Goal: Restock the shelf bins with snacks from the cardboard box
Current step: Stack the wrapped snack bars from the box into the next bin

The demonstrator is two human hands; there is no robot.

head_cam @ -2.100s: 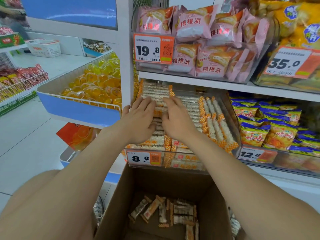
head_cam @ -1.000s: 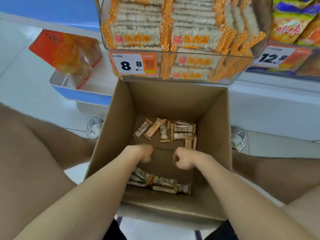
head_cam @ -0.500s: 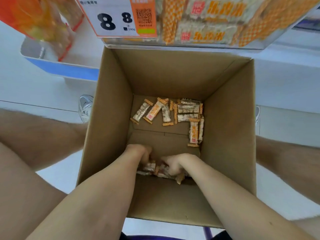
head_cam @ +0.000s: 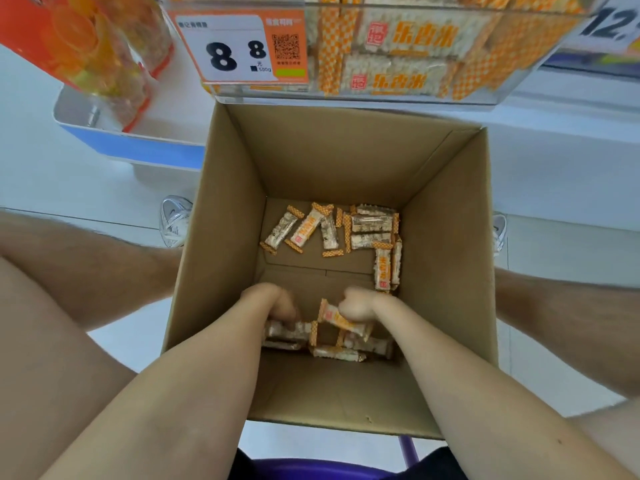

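cardboard box (head_cam: 329, 161): right hand (head_cam: 358, 306) grips crinkly snack bar (head_cam: 331, 317); left hand (head_cam: 272, 303): hold unclear.

**Price tags and pack print**

A price tag (head_cam: 239, 46) on the front of the clear shelf bin (head_cam: 346, 100), at 11 o'clock from the cardboard box (head_cam: 225, 237), reads "8 8" in heavy black digits. Below the second 8 stand a small "元" and "500g". Its orange right part bears a QR code; the small lines of characters along its top are too blurred to read.

At 1 o'clock a second price tag (head_cam: 609, 26) shows "12." before the picture's edge cuts it.

The snack packs (head_cam: 408, 36) in the bin carry three large orange characters, seemingly "乐香米", beside a red seal. The snack bar (head_cam: 337, 318) gripped by the right hand (head_cam: 356, 306) bears orange print, unreadable.
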